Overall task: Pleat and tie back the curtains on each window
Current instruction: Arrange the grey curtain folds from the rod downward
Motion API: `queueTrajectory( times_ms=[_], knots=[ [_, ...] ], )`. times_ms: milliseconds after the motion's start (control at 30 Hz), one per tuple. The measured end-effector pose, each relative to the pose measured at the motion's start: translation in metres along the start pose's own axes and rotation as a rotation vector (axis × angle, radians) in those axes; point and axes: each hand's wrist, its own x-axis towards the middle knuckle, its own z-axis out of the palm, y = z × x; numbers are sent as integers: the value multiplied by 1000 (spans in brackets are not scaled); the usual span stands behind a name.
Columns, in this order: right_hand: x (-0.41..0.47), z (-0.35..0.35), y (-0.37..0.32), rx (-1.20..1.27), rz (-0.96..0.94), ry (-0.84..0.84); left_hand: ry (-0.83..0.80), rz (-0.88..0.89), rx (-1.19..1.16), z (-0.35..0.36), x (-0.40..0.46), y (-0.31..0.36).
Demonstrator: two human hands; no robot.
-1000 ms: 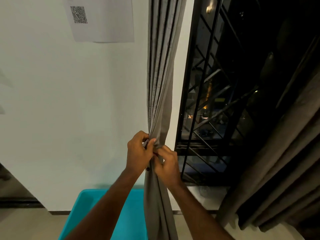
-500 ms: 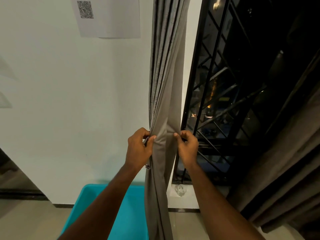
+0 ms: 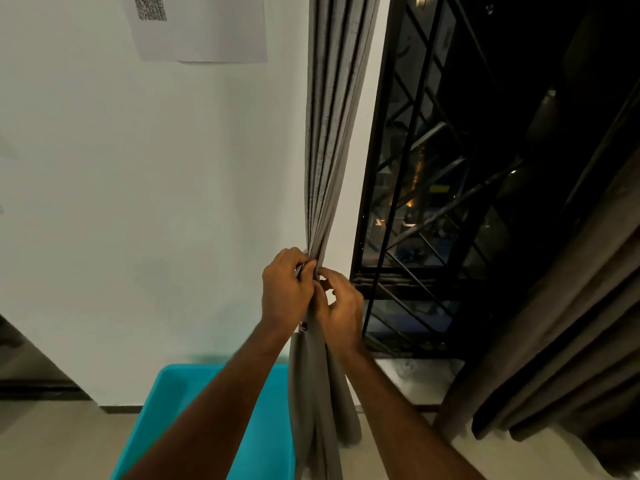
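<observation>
White wall (image 3: 138, 202) beside a dark barred window (image 3: 467, 202). The curtain (image 3: 332, 133) hangs between them, gathered; left hand (image 3: 284, 292) and right hand (image 3: 341, 306) pinch its folds together. Pleating appears finished; tying likely comes next.

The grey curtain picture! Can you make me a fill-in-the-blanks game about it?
1. Both hands grip the grey curtain, which is gathered into ____.
2. The tub on the floor below the arms is coloured ____.
3. The paper on the white wall carries a printed ____ code.
4. Through the window grille the sky looks ____.

Missing words: pleats; turquoise; QR; dark
</observation>
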Motion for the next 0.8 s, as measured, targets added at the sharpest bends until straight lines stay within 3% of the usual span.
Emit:
queueTrajectory(
  times_ms=[333,433,567,700,800],
  knots=[
    [7,1,-3,8,-170,-73,6,-6,-94,-5,-1,3],
    [6,1,-2,39,-120,-160,-2,7,-82,-6,5,-3],
    [17,-10,-1,120,-154,-154,-52,17,-67,-9,9,-5],
    [29,-17,-2,209,-39,-127,-87,2,-78,-12,9,-6],
    [42,-26,3,304,115,45,-102,7,-60,-14,10,-6]
  ],
)
